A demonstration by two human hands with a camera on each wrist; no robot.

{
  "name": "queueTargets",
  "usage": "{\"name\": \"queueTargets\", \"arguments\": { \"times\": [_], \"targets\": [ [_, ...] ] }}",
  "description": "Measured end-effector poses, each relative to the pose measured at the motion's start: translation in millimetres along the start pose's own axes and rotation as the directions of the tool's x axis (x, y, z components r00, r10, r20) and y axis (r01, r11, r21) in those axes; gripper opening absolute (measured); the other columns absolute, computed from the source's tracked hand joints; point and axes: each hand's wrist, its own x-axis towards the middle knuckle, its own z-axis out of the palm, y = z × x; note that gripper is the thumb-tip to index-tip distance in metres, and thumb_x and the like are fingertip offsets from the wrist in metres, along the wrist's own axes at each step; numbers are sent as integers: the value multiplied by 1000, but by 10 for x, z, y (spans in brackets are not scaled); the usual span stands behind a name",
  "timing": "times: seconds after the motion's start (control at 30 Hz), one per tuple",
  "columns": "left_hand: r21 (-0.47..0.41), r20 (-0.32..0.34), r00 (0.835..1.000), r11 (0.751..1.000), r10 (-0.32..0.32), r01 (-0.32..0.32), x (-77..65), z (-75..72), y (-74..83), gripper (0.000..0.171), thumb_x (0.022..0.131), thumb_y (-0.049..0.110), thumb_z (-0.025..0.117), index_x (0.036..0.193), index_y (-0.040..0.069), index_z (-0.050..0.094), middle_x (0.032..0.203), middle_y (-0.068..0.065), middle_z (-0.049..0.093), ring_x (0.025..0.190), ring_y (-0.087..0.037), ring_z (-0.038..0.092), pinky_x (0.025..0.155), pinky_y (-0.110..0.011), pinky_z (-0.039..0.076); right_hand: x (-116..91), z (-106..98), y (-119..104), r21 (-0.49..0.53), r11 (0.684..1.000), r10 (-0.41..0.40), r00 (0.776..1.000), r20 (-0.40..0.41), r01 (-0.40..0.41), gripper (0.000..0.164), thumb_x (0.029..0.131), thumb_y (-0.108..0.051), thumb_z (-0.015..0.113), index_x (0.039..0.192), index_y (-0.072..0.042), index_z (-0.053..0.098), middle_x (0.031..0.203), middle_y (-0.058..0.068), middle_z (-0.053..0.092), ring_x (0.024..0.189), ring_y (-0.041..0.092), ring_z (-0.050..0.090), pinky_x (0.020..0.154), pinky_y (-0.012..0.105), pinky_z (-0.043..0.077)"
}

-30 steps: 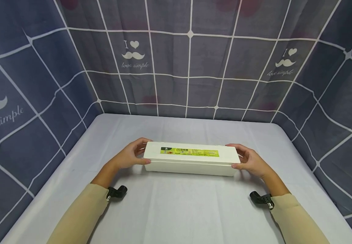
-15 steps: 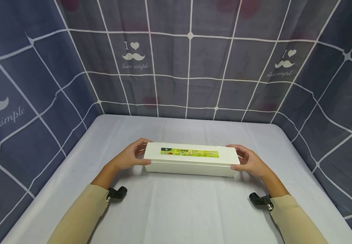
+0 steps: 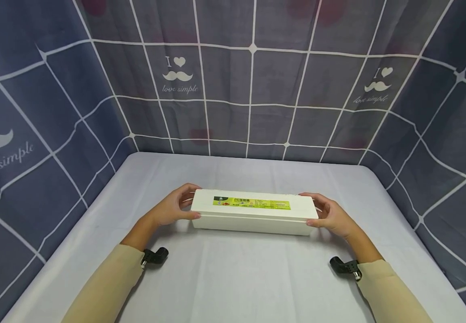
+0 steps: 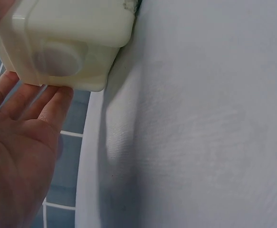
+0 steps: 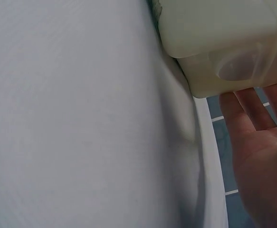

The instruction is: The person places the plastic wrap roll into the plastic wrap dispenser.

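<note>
A long cream-white plastic cling film box (image 3: 253,223) lies crosswise on the white-covered table, with a yellow-green printed label (image 3: 253,203) on its lid. My left hand (image 3: 170,207) grips its left end, thumb at the front edge and fingers round the back. At the opposite end my right hand (image 3: 333,216) holds it the same way. Each wrist view shows a box end with a round recess: one recess (image 4: 60,59) in the left wrist view, another recess (image 5: 238,65) in the right wrist view. Fingertips touch the back face of the box in both.
White cloth (image 3: 241,278) covers the table, whose far corners are rounded. Dark blue-grey curtains (image 3: 273,76) with white grid lines hang behind it and at both sides. Small black devices (image 3: 156,255) are strapped at both wrists, by the beige sleeves (image 3: 103,282).
</note>
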Motion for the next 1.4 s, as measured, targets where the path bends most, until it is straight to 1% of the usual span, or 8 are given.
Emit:
{"name": "queueTargets", "arguments": {
  "times": [0.1, 0.2, 0.4, 0.63, 0.87, 1.03, 1.17, 1.4],
  "targets": [
    [9, 5, 1000, 1000, 5, -5, 8, -7, -9, 74, 78, 8, 89, 140, 8, 49, 145, -12, 53, 141, -32, 49, 114, -24, 44, -2, 2, 3, 18, 1000, -3, 1000, 1, 3, 80, 78, 12, 79, 149, 9, 41, 141, -7, 57, 120, 5, 61, 91, 22, 58],
    [26, 5, 1000, 1000, 0, 0, 11, -17, -15, 75, 78, 10, 90, 140, 9, 49, 144, -12, 53, 141, -32, 49, 115, -27, 43, -5, 11, 2, 28, 1000, 8, 1000, -1, -8, 81, 78, 11, 79, 150, 8, 41, 141, -7, 57, 120, 5, 61, 91, 22, 58],
    [35, 8, 1000, 999, -15, 15, 9, -26, 5, 76, 78, 11, 91, 141, 10, 48, 145, -12, 53, 142, -33, 49, 117, -34, 42, -4, 24, -9, 19, 999, 28, 1000, -9, -28, 81, 79, 9, 80, 151, 6, 41, 141, -7, 57, 119, 5, 61, 90, 22, 59],
    [30, 10, 1000, 999, -18, 17, -1, -15, 26, 76, 78, 11, 91, 141, 10, 48, 145, -12, 52, 142, -33, 48, 116, -30, 43, -10, 24, -17, 3, 999, 34, 999, -13, -34, 82, 79, 9, 80, 151, 5, 42, 142, -6, 56, 121, 4, 59, 92, 21, 58],
    [26, 8, 1000, 999, -21, 21, -7, -15, 33, 77, 78, 11, 90, 142, 9, 47, 147, -13, 52, 143, -34, 47, 116, -30, 43, -6, 18, -16, 17, 999, 30, 1000, -8, -30, 81, 79, 9, 80, 151, 6, 41, 143, -5, 56, 121, 5, 59, 91, 22, 58],
    [15, 10, 1000, 1000, -19, 19, -3, -16, 21, 76, 78, 10, 90, 142, 9, 47, 147, -13, 51, 144, -34, 47, 115, -28, 44, -9, 9, -16, 11, 999, 43, 999, -10, -43, 82, 79, 8, 81, 151, 5, 42, 142, -7, 57, 122, 4, 60, 92, 22, 58],
    [13, 10, 1000, 999, -30, 30, -4, -20, 25, 77, 78, 10, 90, 142, 9, 47, 147, -13, 51, 144, -34, 46, 115, -28, 43, -6, 1, -9, 10, 999, 52, 999, -8, -51, 83, 79, 8, 81, 151, 5, 41, 143, -7, 57, 121, 5, 60, 92, 22, 58],
    [-7, 14, 999, 1000, -30, 30, -9, -24, 34, 76, 79, 9, 89, 142, 9, 47, 148, -14, 51, 145, -35, 45, 113, -24, 45, -4, -23, 34, 30, 999, 20, 1000, 4, -20, 85, 79, 10, 80, 152, 7, 38, 146, -6, 55, 124, 5, 59, 93, 22, 58]
  ]
}}
